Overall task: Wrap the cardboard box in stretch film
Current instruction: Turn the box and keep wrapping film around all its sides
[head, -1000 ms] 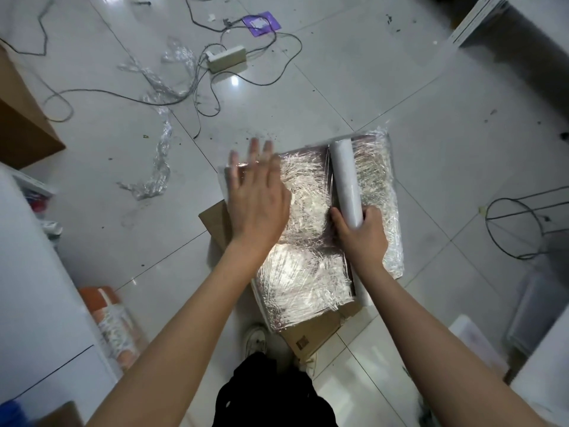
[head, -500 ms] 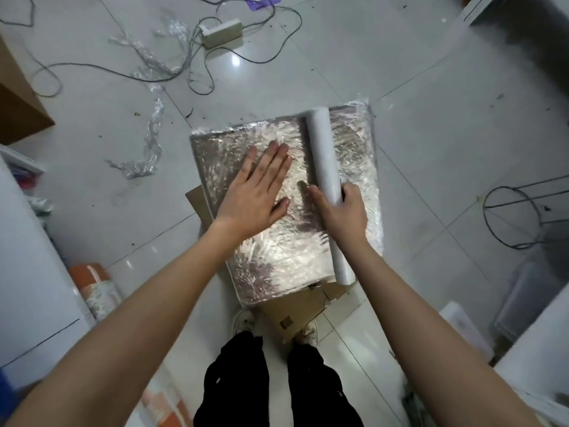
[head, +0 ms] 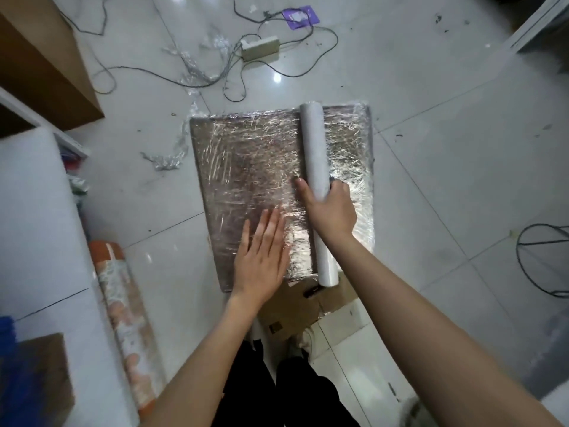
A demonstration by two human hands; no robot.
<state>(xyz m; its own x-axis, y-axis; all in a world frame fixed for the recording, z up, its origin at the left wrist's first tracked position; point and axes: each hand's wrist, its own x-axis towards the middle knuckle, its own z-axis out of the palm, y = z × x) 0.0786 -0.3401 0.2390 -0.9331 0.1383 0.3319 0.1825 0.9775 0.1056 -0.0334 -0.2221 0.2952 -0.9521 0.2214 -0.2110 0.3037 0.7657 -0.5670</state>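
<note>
I see a floor (head: 431,149) of large glossy pale-grey tiles with thin dark grout lines, and bright glare spots from overhead light near its far edge. A white power strip (head: 261,48) lies there among dark cables (head: 138,69), with a purple card (head: 300,17) just beyond it. Crumpled scraps of clear film (head: 172,155) trail across the tiles. At the far left corner stands a brown cabinet (head: 40,63); along the left edge runs a white surface (head: 37,226), with an orange-ended roll (head: 123,306) lying beside it. A black wire loop (head: 542,260) sits at the right edge.
</note>
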